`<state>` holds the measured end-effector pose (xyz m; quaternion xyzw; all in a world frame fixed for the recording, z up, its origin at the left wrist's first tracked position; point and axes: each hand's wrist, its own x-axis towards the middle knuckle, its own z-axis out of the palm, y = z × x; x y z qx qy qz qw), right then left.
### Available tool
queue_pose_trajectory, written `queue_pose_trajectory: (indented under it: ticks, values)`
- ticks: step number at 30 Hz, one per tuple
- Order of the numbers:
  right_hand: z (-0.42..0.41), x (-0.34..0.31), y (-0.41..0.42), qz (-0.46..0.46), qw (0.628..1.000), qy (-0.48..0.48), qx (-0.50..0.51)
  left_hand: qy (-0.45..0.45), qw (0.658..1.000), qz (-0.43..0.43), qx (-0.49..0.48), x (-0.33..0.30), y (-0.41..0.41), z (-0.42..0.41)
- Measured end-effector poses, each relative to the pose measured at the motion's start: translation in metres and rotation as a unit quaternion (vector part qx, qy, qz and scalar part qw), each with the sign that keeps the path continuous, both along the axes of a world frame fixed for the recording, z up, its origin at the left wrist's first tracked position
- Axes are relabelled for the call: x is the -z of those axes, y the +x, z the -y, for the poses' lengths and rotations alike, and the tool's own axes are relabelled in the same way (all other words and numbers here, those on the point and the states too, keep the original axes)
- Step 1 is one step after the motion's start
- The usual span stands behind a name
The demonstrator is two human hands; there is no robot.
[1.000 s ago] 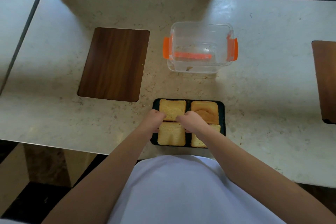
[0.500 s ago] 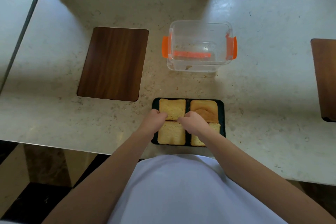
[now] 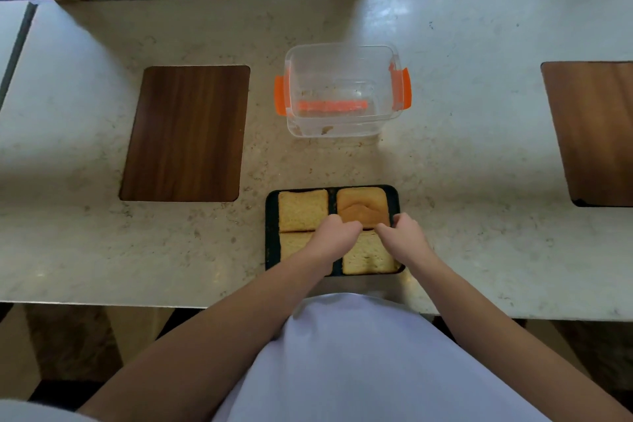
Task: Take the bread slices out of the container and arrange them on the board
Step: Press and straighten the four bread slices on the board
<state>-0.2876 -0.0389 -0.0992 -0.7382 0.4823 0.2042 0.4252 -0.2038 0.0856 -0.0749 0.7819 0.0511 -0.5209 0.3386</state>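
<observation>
A black board (image 3: 271,216) lies near the counter's front edge with several bread slices on it in a two-by-two grid. The far right one is a darker brown crust slice (image 3: 361,204). My left hand (image 3: 337,233) and my right hand (image 3: 403,233) pinch its near corners with curled fingers. A pale slice (image 3: 301,211) lies at the far left. The near right slice (image 3: 368,255) shows between my forearms, and my left forearm partly hides the near left slice (image 3: 294,243). Behind the board stands the clear container (image 3: 342,60) with orange latches, holding only crumbs.
A dark wooden panel (image 3: 186,134) is set into the counter at the left, and another (image 3: 596,134) at the right edge. The beige stone counter (image 3: 462,164) runs to a window frame at the back. My white shirt fills the bottom of the view.
Both hands have moved right, from the near edge of the far left slice to the near edge of the brown far right slice. The slices and container stay put.
</observation>
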Motion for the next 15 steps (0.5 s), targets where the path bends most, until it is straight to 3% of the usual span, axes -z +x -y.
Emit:
queue_pose_trajectory:
  ticks: [15]
  values:
    - [0.006,-0.003,-0.004,0.016,1.000,0.021,-0.010,0.021,1.000,0.000,-0.005,0.011,-0.005,0.010]
